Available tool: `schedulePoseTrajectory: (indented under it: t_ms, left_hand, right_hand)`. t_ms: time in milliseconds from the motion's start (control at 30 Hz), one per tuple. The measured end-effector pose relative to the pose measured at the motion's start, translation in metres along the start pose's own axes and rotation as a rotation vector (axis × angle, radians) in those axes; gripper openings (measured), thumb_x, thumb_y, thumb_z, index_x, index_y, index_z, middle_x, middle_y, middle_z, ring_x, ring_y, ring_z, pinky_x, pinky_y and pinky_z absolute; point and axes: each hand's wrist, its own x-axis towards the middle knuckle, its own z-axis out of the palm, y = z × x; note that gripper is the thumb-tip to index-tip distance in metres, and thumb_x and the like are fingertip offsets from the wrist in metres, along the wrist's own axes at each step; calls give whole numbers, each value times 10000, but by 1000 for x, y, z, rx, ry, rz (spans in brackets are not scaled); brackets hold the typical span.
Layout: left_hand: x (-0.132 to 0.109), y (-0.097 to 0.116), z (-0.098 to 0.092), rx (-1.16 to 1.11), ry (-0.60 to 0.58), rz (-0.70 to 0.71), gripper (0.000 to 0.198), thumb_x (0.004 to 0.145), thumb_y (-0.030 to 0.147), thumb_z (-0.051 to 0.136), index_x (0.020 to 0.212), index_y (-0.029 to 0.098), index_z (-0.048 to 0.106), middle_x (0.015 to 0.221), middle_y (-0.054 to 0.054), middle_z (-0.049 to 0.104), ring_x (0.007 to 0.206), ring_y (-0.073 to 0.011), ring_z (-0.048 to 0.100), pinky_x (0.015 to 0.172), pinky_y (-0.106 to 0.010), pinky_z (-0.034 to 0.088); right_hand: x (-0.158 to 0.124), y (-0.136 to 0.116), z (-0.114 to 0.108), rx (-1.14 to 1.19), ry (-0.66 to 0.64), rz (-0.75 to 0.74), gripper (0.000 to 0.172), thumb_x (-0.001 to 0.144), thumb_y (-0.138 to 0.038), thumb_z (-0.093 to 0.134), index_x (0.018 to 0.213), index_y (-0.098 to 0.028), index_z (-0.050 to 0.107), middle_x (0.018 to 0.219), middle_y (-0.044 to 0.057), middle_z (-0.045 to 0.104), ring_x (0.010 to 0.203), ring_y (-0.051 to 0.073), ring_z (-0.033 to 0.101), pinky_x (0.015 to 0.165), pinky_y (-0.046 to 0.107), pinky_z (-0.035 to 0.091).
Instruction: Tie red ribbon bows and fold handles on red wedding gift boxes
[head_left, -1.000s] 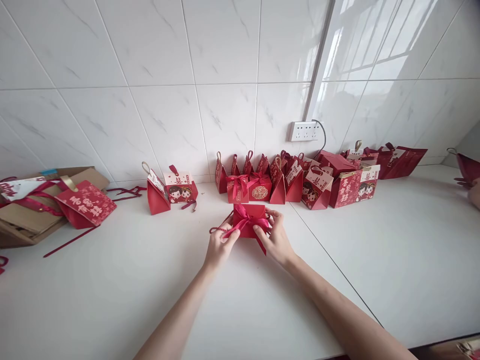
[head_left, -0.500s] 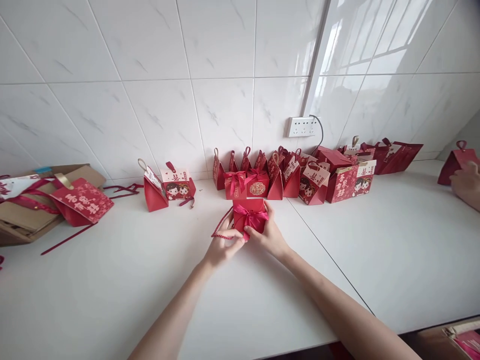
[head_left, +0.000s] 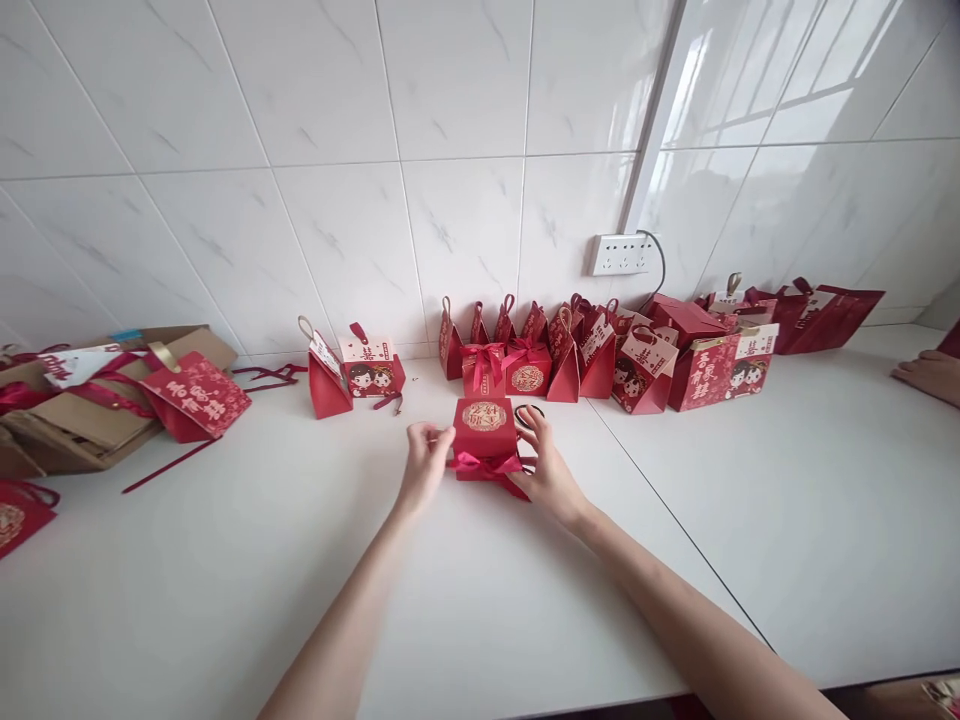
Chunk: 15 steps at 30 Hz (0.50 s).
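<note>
A red gift box [head_left: 484,425] with a gold emblem stands on the white table in front of me. A bright pink ribbon bow [head_left: 487,464] crosses its lower front. My left hand [head_left: 422,462] is at the box's left edge, its fingers curled in and its thumb near the side; whatever lies between them is hidden. On the other side, my right hand [head_left: 551,472] grips the box's lower right corner, thumb low by the ribbon and fingers bent. A dark cord loop [head_left: 530,412] shows at the right fingertips.
Several red gift boxes [head_left: 527,372] line the tiled wall. At left are a cardboard carton [head_left: 97,440] with ribbons and boxes, and another red box [head_left: 19,515]. A power strip [head_left: 621,255] hangs on the wall. Another person's hand [head_left: 930,375] rests at far right.
The box has turned, so its gold emblem now shows and the bow sits lower. My left hand has shifted to the box's left edge. The other person's red box has largely left the view.
</note>
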Motion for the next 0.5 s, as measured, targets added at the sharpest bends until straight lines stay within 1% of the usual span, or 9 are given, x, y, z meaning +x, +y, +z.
schedulePoseTrajectory:
  t_ms: [67,133,167,200,267,300,400,467,500]
  left_hand:
    - [-9,-2,6,-7,-129,110,360,730,406,607,984,198,460,948,-44,596,855,-175,619,745,-301,509]
    - [-15,-7,8,29,-271,258,456,729,433,621,1080,193,456,1052,-81,598,942,-199,610,810,-326,505]
    - [-17,-9,8,73,-314,337,500,727,439,631,1121,195,445,1100,-94,590,980,-209,599,843,-342,497]
    - [-17,-12,8,124,-328,403,516,731,436,637,1143,198,439,1132,-100,581,1006,-215,588,869,-354,486]
    - [-17,-15,7,199,-293,477,457,760,416,624,1131,210,453,1154,-93,570,1009,-209,580,880,-360,482]
    - [-16,-16,7,210,-264,494,404,782,411,603,1105,213,463,1146,-89,567,993,-203,582,859,-355,493]
    - [-14,-18,10,199,-170,534,284,811,407,562,999,209,483,1077,-87,543,992,-207,570,746,-322,525]
    - [-15,-18,12,223,-117,597,247,790,382,588,937,206,496,1051,-91,511,1060,-229,530,707,-305,527]
    - [-16,-18,14,235,-98,633,235,775,357,605,919,205,497,1051,-94,497,1074,-233,515,688,-295,525]
  right_hand:
    - [0,-3,0,6,4,-10,735,788,-340,604,1371,-292,159,1503,158,196,1329,287,359,869,427,521]
    - [1,-5,-3,16,36,-25,646,804,-354,585,1325,-280,212,1465,155,262,1307,274,388,872,420,519]
    - [1,-7,-6,28,55,-30,576,817,-359,564,1289,-276,243,1440,150,300,1291,268,408,865,418,520]
    - [1,-8,-8,44,70,-35,496,833,-363,535,1244,-272,274,1414,144,336,1273,262,430,856,417,520]
    - [1,-11,-13,71,78,-55,357,858,-369,479,1157,-267,314,1375,133,391,1241,253,467,840,418,518]
    - [1,-13,-15,76,72,-69,317,863,-374,464,1125,-265,323,1365,132,412,1229,251,481,839,419,514]
    - [-1,-17,-16,31,46,-99,253,859,-406,482,1021,-249,368,1351,133,462,1150,244,544,845,411,504]
    - [-2,-20,-14,-50,42,-73,218,859,-432,491,894,-229,418,1350,125,480,1069,237,584,823,394,507]
    - [-2,-21,-13,-87,49,-51,231,860,-441,491,827,-221,430,1352,117,484,1027,230,599,800,381,511]
